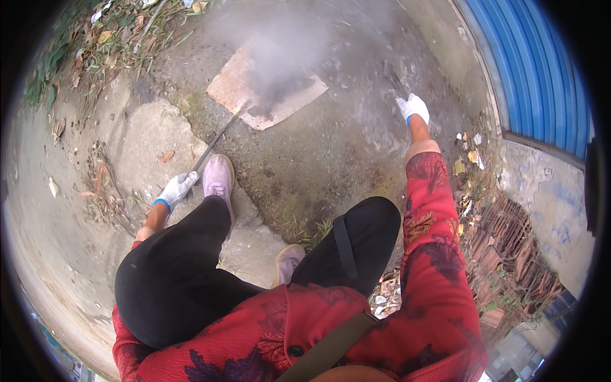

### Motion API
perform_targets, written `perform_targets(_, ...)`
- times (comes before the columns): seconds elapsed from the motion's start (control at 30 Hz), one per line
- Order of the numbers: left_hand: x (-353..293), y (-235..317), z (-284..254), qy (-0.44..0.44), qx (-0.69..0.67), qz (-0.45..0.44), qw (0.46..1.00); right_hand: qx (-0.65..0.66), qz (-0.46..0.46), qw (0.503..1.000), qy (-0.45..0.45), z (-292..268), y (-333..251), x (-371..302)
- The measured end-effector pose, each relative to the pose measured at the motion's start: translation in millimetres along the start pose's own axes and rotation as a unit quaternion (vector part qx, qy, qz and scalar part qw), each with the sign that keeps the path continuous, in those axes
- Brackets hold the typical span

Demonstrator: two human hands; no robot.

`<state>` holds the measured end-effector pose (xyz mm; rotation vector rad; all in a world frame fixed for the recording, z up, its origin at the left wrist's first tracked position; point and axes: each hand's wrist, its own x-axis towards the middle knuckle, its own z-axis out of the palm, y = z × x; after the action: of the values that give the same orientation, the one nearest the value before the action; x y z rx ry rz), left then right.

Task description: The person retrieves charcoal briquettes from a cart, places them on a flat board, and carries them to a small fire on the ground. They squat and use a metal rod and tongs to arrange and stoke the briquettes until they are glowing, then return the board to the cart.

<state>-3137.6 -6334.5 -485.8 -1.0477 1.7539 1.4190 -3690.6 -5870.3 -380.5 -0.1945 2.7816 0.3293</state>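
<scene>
My left hand (179, 186), in a white knit glove with a blue cuff, is closed around a long dark rod (219, 137). The rod's far end touches the near edge of a flat tan board (229, 89) on the ground. Grey smoke (286, 48) rises over the board and hides its far part, along with whatever is burning or charred there. To the right, my right hand (414, 108), gloved in white too, is closed with the arm stretched forward. A dark, thin tool (396, 77) extends from it, blurred against the wet ground; its kind cannot be made out.
Dry leaves and grass (127, 32) lie at the far left. A blue corrugated metal shutter (534, 70) and a concrete wall border the right side, with stacked brown tiles (515, 245) below. My pink shoes (218, 175) stand on cracked concrete.
</scene>
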Motion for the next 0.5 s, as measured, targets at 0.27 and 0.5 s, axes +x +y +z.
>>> perform_targets(0.27, -13, 4, -1, 0.007, 0.0, 0.015, 1.0, 0.475, 0.058, 0.872, -0.101, -12, -14, -60)
perform_targets(0.5, -8, -7, 0, 0.017, 0.014, 0.027, 0.999, 0.468, -0.088, 0.852, -0.217, -41, -93, -152)
